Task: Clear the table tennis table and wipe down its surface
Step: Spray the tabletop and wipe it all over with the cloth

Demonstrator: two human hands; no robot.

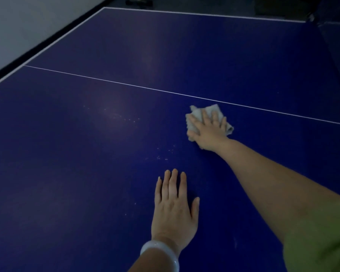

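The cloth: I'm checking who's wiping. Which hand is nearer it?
Right. The right hand presses flat on the cloth; the left hand rests flat on the table, nearer the person, apart from it.

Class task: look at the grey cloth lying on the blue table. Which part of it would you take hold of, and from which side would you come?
Probably the crumpled far corner of the cloth, reached from above. The right hand presses flat on the cloth's middle, so only the edges show; that corner is bunched up off the table, offering a fold to pinch. The left hand rests flat on the table, apart.
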